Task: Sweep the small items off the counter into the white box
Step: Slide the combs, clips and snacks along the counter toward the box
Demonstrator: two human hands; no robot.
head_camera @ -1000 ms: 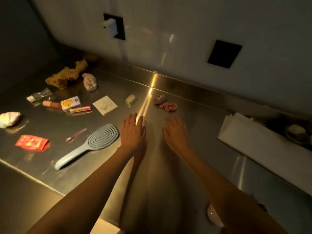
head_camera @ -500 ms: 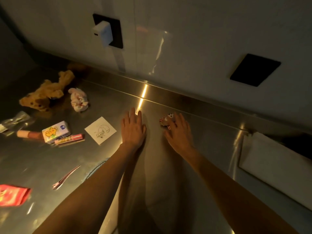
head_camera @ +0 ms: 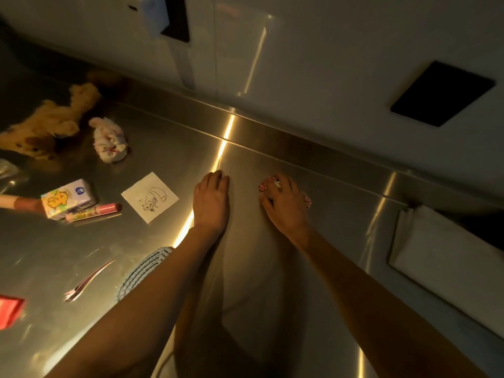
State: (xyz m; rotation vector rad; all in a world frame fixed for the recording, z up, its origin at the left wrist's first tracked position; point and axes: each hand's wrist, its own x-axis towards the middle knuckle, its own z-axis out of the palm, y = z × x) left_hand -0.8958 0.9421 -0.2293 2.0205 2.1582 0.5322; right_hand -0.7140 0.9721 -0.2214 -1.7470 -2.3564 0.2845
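Observation:
My left hand point(head_camera: 211, 200) lies palm down on the steel counter point(head_camera: 300, 296), fingers together, hiding a small pale item at its fingertips. My right hand point(head_camera: 285, 205) rests over a red checked scrunchie point(head_camera: 307, 200) and a small toy point(head_camera: 276, 182) close to the back ledge; both poke out around its fingers. The white box point(head_camera: 425, 241) sits low at the right, beyond the counter's end, apart from my right hand.
Left of my hands lie a drawn paper square point(head_camera: 150, 197), a tissue pack point(head_camera: 68, 197), a pink tube point(head_camera: 94, 211), a white plush point(head_camera: 110, 139), a brown plush point(head_camera: 49, 124), a hair clip point(head_camera: 87, 281), a red packet point(head_camera: 9, 312) and a blue hairbrush point(head_camera: 144, 268) under my left forearm.
Both hands have slid away from me toward the back ledge. The left now covers the small pale item and the right covers the scrunchie and toy.

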